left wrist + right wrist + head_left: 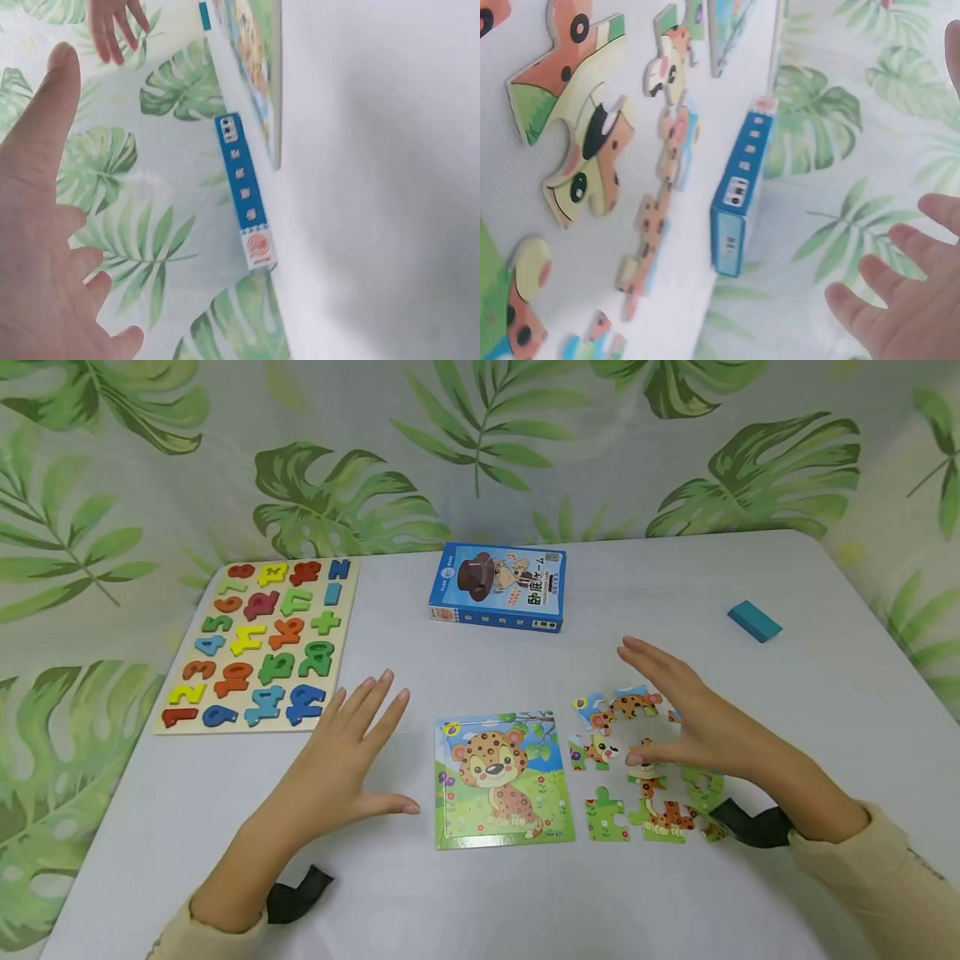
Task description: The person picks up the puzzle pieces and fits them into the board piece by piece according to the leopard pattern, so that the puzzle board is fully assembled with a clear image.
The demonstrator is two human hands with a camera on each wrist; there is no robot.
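In the head view my left hand (337, 760) is held with fingers spread, left of a square leopard picture board (498, 781), gripping nothing. My right hand (693, 722) hovers over loose jigsaw pieces (607, 818), thumb and fingers wide apart and nothing between them; it hides some of the pieces. The pieces show parts of the same spotted leopard, lying apart on the table. From the right wrist camera, a piece with the leopard's eyes and nose (592, 157) lies near the middle of the scattered pieces, with the right fingers (885, 281) at the view's edge.
A wooden number board (255, 647) with colourful numerals lies at the back left of the white table (405, 902). A blue game box (498, 587) stands at the back middle, and a teal block (754, 621) rests at the back right. Leaf-print cloth hangs behind.
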